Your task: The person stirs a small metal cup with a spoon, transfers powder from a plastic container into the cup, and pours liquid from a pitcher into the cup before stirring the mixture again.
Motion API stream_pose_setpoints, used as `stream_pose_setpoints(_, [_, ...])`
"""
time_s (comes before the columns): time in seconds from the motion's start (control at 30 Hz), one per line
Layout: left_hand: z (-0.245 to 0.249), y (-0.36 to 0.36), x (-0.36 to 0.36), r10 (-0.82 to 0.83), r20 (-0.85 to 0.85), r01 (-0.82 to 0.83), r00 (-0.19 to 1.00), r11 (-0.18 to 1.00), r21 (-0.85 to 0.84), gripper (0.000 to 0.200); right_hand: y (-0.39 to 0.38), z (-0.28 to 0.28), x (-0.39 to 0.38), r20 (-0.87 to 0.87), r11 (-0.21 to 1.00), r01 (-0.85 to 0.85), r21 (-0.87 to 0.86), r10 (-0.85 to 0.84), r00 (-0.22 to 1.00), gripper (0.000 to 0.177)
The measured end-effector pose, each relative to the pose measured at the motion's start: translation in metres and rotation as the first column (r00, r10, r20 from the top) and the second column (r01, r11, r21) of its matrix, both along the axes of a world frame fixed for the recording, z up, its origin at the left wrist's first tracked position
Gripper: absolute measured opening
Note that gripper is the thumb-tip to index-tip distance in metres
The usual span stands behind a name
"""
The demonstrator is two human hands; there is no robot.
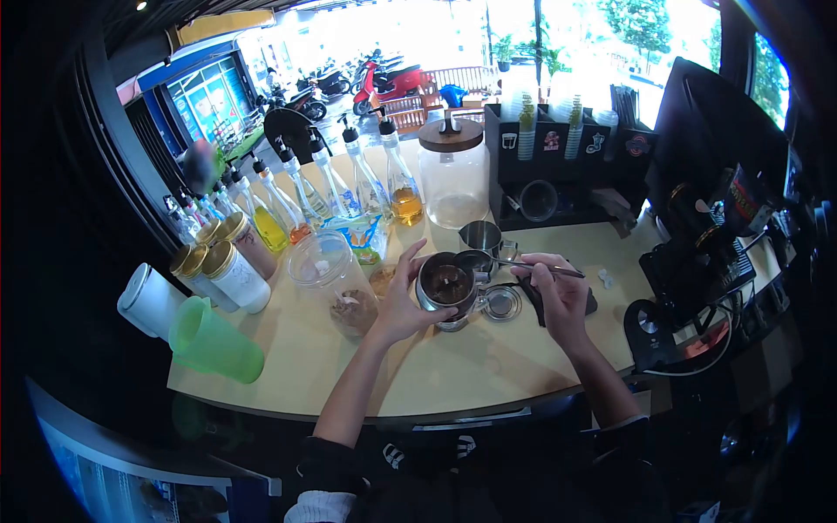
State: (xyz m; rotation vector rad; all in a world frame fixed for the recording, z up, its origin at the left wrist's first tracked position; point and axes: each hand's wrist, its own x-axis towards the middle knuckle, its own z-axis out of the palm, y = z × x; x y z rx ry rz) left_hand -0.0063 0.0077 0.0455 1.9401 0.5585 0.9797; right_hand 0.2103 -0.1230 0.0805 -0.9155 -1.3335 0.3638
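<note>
My left hand (408, 305) is wrapped round a metal pot (447, 281) with dark contents, near the middle of the counter. In my right hand (562, 296) is a long-handled spoon (532, 264), pinched between the fingers, its bowl over the pot's right rim. A steel jug (481, 236) stands just behind the pot. A round metal lid (502, 303) is at the pot's right side. Left of my left hand sits an open clear plastic jar (351, 307) with brown contents low inside it.
Pump bottles (356, 170) line the counter's back left. Gold-lidded canisters (235, 277) and a green pitcher (216, 342) stand left. A wood-lidded glass jar (455, 179), black cup organizer (562, 148) and dark machine (697, 235) stand back and right.
</note>
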Motion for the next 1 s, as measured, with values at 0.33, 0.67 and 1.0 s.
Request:
stream_pose_setpoints(0.33, [0.004,-0.003,0.001,-0.002,-0.019,0.005,1.000,0.992,0.129,0.113,-0.001,0.000,-0.007,0.105,0.997,-0.027,-0.068,0.034,0.994,0.017])
stream_pose_setpoints(0.67, [0.017,-0.002,0.001,-0.045,-0.029,0.051,0.999,0.972,0.231,0.112,0.015,0.015,-0.024,0.368,0.996,-0.076,-0.038,0.085,0.926,0.013])
stream_pose_setpoints(1.0, [0.029,0.001,-0.009,-0.110,-0.089,0.121,0.990,0.983,0.135,0.102,0.041,0.027,-0.001,0.258,0.897,-0.342,-0.281,0.414,0.873,0.017])
